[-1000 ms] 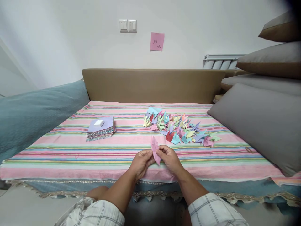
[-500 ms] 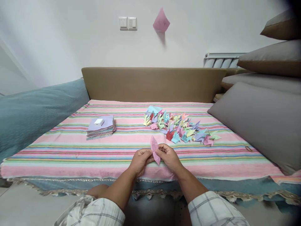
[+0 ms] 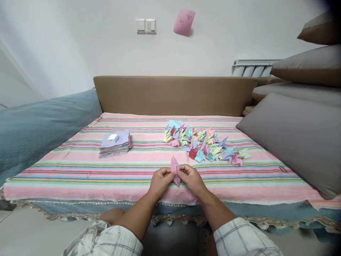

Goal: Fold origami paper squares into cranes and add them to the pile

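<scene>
A pink folded origami paper (image 3: pixel 174 164), long and pointed at both ends, is held upright between my two hands above the front of the striped cloth. My left hand (image 3: pixel 161 182) pinches its left side, thumb toward the middle. From the other side my right hand (image 3: pixel 191 179) grips it, with thumb and fingers closed on the right edge. Both thumbs nearly meet on the paper, and the fingers behind it are partly hidden. Beyond my hands lies a heap of colourful folded paper cranes (image 3: pixel 205 144).
A stack of square coloured paper (image 3: pixel 119 153) sits at the left, a small white box (image 3: pixel 113 137) on top. Grey cushions (image 3: pixel 293 135) are piled at the right. A brown backrest (image 3: pixel 173 96) closes the rear. A pink note (image 3: pixel 184 22) hangs on the wall.
My left thumb has moved right, in over the middle of the pink paper, closer to the right thumb. The wall note has swung flatter, showing writing. The cranes and paper stack stay put.
</scene>
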`<action>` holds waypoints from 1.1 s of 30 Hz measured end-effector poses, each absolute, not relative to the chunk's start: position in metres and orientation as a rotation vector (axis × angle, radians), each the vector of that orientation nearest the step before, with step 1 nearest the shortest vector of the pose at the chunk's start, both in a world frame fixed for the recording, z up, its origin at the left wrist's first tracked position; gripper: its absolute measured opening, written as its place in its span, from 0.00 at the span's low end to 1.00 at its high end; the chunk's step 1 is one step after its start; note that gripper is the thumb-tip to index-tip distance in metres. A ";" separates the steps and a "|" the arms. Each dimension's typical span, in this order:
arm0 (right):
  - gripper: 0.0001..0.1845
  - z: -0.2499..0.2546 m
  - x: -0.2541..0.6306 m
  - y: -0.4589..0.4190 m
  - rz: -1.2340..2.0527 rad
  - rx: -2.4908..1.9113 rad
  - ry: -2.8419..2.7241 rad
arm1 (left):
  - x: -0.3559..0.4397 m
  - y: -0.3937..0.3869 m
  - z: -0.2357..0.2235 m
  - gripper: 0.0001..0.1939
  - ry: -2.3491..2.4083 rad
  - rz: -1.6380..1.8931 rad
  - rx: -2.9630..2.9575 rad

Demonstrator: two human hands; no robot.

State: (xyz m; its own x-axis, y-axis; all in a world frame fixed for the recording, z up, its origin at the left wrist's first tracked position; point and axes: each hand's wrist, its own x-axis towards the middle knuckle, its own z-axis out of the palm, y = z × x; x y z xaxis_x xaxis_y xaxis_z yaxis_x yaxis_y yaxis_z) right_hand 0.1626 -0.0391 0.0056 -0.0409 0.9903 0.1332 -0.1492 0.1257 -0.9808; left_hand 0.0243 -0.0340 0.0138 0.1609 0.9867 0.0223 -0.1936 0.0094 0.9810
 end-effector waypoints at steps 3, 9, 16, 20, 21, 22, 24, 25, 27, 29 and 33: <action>0.16 0.006 0.162 -0.041 1.272 -0.972 -1.166 | 0.024 -0.033 0.011 0.11 0.972 1.195 1.162; 0.15 0.010 0.161 -0.044 1.275 -0.920 -1.219 | 0.022 -0.032 0.010 0.12 1.036 1.223 1.205; 0.16 0.006 0.162 -0.041 1.390 -0.856 -1.114 | 0.018 -0.033 0.020 0.10 0.931 1.247 1.290; 0.16 0.006 0.161 -0.042 1.487 -0.794 -0.982 | 0.017 -0.034 0.026 0.13 0.831 1.118 1.154; 0.16 0.006 0.160 -0.042 1.505 -0.781 -0.957 | 0.017 -0.034 0.026 0.13 0.835 1.101 1.136; 0.16 0.007 0.160 -0.043 1.517 -0.773 -0.939 | 0.017 -0.034 0.026 0.13 0.847 1.097 1.129; 0.16 0.009 0.160 -0.044 1.529 -0.769 -0.919 | 0.018 -0.033 0.026 0.13 0.875 1.116 1.132; 0.16 0.009 0.159 -0.044 1.530 -0.772 -0.912 | 0.018 -0.033 0.025 0.14 0.889 1.126 1.133; 0.17 0.010 0.159 -0.044 1.525 -0.785 -0.900 | 0.019 -0.033 0.025 0.14 0.913 1.146 1.128; 0.17 0.010 0.158 -0.044 1.516 -0.795 -0.893 | 0.020 -0.033 0.024 0.13 0.924 1.166 1.119; 0.17 0.006 0.157 -0.043 1.483 -0.809 -0.905 | 0.021 -0.033 0.022 0.13 0.924 1.189 1.155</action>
